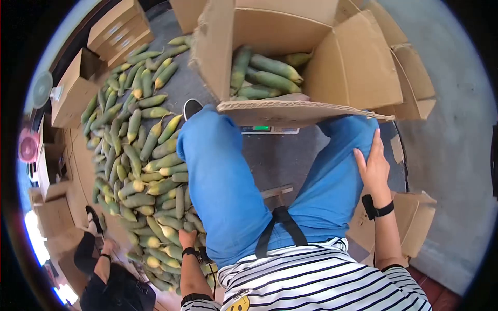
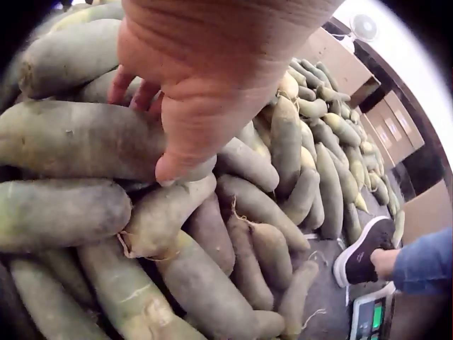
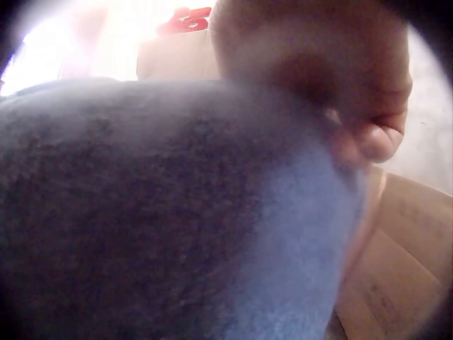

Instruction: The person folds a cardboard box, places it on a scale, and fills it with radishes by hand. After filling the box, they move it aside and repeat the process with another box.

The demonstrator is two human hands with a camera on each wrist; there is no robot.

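My left hand [image 1: 187, 238] reaches down into a big heap of green radishes [image 1: 135, 171] on the floor at my left. In the left wrist view its thumb and fingers lie on either side of the end of a thick green radish [image 2: 71, 139], gripping it. More radishes [image 2: 205, 290] lie close below the thumb. The right hand [image 1: 374, 163] rests on my right knee, its fingers straight along the blue trouser leg [image 1: 334, 181]. Between my knees and just beyond stands an open cardboard box [image 1: 363, 67] with several green radishes [image 1: 272, 65] inside.
Beneath the box a scale with a lit green display [image 1: 262, 127] shows. Cardboard boxes [image 1: 116, 26] line the far left, and another box [image 1: 415, 217] stands by my right side. At the lower left another person [image 1: 116, 285] in black sits beside the heap.
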